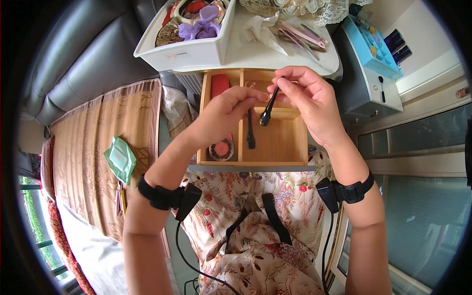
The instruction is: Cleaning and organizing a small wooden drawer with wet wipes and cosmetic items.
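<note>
My right hand (307,96) pinches a black makeup brush (269,107) by its handle, with the brush head pointing down over an open wooden drawer organizer (275,147). My left hand (226,110) meets it from the left, fingertips closed near the brush handle above the organizer; whether they grip anything is hidden. Inside the organizer lie a red case (219,83), a round pink compact (222,149) and another black brush (250,135).
A white tray (196,51) with purple hair accessories sits on the white tabletop above the drawer, beside combs and lace. A blue compartment box (371,46) stands at the right. A green packet (119,158) lies on the mat-covered sofa at the left.
</note>
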### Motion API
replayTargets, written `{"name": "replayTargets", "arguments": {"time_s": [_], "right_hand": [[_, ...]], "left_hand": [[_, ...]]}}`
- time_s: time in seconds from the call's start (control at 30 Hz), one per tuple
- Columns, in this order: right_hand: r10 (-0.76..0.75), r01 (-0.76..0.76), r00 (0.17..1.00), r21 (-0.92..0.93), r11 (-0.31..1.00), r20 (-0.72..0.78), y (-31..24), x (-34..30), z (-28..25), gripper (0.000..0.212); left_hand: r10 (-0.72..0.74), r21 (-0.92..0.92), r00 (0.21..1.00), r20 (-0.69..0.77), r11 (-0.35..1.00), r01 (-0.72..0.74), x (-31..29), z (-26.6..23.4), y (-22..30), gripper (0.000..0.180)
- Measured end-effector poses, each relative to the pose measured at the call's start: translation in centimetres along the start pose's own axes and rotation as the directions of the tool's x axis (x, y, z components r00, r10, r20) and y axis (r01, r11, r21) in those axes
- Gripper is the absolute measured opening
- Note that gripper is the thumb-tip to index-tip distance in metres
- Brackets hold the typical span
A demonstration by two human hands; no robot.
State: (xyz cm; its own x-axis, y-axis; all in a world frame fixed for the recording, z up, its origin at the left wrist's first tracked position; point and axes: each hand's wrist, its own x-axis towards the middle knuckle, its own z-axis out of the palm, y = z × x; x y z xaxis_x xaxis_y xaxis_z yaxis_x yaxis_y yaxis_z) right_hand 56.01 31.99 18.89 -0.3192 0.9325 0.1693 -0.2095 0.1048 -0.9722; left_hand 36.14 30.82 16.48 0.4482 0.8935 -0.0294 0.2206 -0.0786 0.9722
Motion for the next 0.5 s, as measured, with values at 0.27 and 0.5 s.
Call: {"name": "replayTargets", "arguments": {"time_s": [0.27,0.5], "right_hand": [[-0.149,0.15,0.978,-0.004,0.989,-0.149,-0.6,-1.1,0.4,0.017],[-0.086,0.074,0.995,-0.189,0.979,-0.054,-1.7,-3.3,0.7,0.017]], "left_hand": [[0.148,0.116,0.979,-0.143,0.984,-0.132,-0.6,1.7,-0.1,0.03],[0.224,0.277,0.958,-0.181,0.946,-0.169,-2.0,2.0,2.1,0.031]]}}
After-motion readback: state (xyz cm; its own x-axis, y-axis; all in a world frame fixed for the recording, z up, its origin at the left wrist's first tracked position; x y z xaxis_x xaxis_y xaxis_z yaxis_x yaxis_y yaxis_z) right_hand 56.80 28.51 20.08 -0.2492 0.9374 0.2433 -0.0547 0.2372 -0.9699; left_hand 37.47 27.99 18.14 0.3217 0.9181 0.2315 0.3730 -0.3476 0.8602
